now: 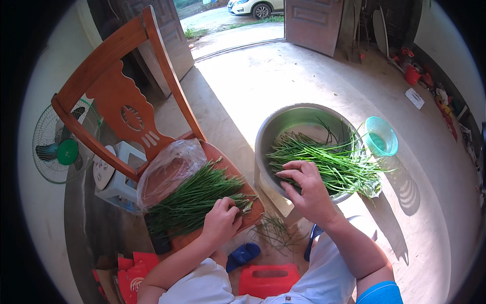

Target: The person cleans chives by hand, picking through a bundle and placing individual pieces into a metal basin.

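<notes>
My left hand (224,220) rests at the root ends of a pile of green chives (193,197) on the seat of a wooden chair (228,167). Its fingers are curled, and whether stalks are pinched between them is hidden. A crumpled clear plastic bag (167,167) lies behind that pile. Over the near rim of a metal basin (264,133) hovers my right hand (309,190), fingers spread and no stalk visible in them. Inside the basin, more chives (322,159) lie loosely, their tips hanging over the right rim.
A teal plastic basket (381,136) stands right of the basin. Stalk scraps (277,231) litter the floor near a blue slipper (243,255). Between my legs is a red plastic object (269,281) with a slot. A fan (67,152) and plastic stool (121,178) stand left.
</notes>
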Tool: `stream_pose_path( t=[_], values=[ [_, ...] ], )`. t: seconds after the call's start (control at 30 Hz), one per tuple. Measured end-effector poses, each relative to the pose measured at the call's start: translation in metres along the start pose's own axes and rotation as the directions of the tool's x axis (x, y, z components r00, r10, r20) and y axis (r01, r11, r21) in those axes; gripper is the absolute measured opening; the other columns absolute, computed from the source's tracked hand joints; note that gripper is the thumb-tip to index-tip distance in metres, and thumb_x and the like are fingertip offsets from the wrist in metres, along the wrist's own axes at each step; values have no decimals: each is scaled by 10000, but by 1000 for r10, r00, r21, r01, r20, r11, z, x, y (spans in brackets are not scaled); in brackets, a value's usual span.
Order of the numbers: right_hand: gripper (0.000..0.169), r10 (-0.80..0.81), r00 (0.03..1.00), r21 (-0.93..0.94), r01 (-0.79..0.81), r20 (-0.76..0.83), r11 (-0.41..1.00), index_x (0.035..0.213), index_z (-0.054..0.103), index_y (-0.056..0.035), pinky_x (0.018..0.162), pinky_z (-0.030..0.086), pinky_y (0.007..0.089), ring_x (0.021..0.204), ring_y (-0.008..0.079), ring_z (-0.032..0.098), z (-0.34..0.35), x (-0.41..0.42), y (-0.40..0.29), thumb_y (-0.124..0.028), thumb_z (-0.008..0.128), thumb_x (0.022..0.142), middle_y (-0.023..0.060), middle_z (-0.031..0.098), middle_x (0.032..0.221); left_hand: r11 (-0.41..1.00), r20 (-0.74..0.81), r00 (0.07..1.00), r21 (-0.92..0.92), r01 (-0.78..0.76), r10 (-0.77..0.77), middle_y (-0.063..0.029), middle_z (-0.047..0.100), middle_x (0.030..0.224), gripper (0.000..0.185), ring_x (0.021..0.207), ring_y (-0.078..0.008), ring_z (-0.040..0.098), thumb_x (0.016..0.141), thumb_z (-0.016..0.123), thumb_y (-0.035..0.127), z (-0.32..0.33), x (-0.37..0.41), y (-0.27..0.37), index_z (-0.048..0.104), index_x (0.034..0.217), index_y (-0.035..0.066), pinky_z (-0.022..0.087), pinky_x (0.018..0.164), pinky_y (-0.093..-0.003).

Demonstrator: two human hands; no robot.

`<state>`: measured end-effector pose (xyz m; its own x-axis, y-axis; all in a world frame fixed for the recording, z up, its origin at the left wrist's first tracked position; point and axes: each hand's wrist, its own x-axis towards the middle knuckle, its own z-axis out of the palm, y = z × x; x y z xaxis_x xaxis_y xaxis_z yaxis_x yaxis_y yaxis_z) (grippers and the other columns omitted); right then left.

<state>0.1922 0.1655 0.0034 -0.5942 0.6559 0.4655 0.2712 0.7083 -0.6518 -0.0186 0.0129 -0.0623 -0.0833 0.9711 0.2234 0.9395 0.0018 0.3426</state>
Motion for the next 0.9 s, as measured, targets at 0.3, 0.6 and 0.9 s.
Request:
stream_pose_path(
  t=[0.3,0.6,0.9],
  values=[
    [239,159,883,431,-364,441,826,1114,646,-4,810,504,308,919,202,633,16,-11,-22,-121,637,905,106,602,1047,662,196,944,-674,326,-265,-42,648,989,104,824,-108,603,828,715,109,-41,14,17,663,880,36,488,683,-237],
    [242,124,740,678,-660,662,323,1117,629,0,801,495,230,877,87,632,24,-13,-22,-156,648,933,37,673,944,-59,576,809,-817,574,-116,-89,671,991,141,855,-119,648,939,618,109,-64,9,43,633,1014,-10,492,717,-206],
    [222,294,795,690,-607,531,395,1048,618,-25,731,468,218,799,66,566,20,-6,-15,-231,595,969,-1,628,891,-138,628,773,-776,615,-88,-108,668,1024,159,867,-144,664,955,595,113,-67,5,44,624,1039,-19,514,719,-224]
  ],
)
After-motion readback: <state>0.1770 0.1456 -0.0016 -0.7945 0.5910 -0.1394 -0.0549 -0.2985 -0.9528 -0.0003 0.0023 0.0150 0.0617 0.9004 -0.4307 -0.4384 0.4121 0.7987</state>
